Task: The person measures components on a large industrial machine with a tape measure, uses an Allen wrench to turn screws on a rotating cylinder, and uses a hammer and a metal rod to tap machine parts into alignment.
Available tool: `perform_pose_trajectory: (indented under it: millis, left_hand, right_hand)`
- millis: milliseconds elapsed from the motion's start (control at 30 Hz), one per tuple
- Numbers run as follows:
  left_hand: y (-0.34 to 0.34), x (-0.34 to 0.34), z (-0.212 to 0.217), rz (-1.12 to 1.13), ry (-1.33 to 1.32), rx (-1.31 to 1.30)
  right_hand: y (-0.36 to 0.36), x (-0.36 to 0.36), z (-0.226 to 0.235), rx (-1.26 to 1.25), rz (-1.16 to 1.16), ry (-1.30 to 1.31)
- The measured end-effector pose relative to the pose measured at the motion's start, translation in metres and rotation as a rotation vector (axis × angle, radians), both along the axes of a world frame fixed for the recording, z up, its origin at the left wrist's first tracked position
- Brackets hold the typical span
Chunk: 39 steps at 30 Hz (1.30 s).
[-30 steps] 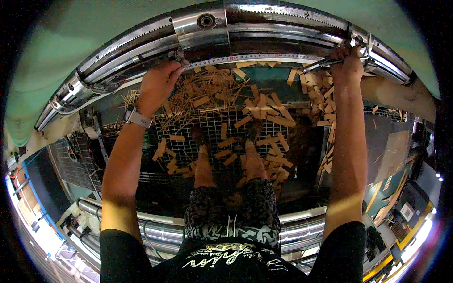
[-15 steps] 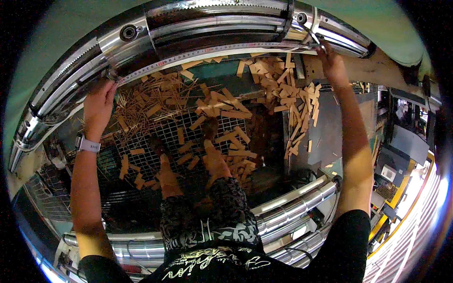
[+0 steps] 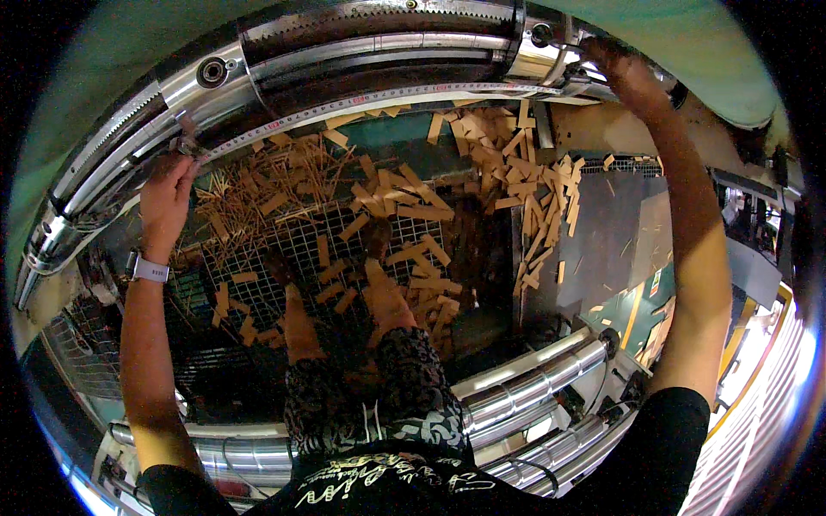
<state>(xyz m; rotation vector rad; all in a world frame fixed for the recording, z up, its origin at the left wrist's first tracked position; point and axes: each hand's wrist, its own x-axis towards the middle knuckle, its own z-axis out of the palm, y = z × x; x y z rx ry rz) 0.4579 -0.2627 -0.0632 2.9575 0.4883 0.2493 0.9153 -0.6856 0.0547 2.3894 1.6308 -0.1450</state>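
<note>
A long steel roller with a toothed rim curves across the top of the view. My left hand, with a light watch on the wrist, grips a small metal fitting at the roller's lower edge on the left. My right hand reaches up to the roller's right end and closes on a fitting there; its fingers are partly hidden. My bare feet stand on a wire mesh floor.
Several brown cardboard offcuts and thin strips litter the mesh and a ledge to the right. More shiny rollers run behind my legs. A dark grey plate lies at the right, with machine frames beyond.
The view has swung so the roller sits further right. My left hand slid leftward and down along the roller's edge; my right hand stayed at the roller's right end.
</note>
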Motion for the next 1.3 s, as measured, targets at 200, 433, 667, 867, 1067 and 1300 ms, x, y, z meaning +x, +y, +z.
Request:
perform_pose_trajectory:
  millis: [200,433,667,867,1067,1300]
  left_hand:
    - [0.000,-0.003,-0.002,0.001,-0.045,-0.114]
    - [-0.001,0.000,0.005,-0.044,-0.030,-0.066]
    - [-0.007,0.000,0.007,-0.058,-0.096,-0.080]
    - [-0.004,-0.006,0.013,-0.010,-0.043,-0.032]
    - [0.015,-0.008,0.006,-0.061,-0.105,-0.044]
    - [0.022,-0.011,0.004,-0.071,-0.047,-0.029]
  right_hand:
    - [0.048,-0.040,0.035,-0.139,-0.601,0.066]
    - [0.002,-0.007,-0.030,0.046,-0.239,-0.061]
    - [-0.017,-0.034,-0.069,0.246,-0.335,-0.043]
    - [0.073,-0.141,-0.098,0.993,-1.148,0.778]
    - [0.159,-0.181,-0.059,1.929,-0.824,1.746]
    - [0.052,-0.175,-0.066,0.699,-0.551,0.530]
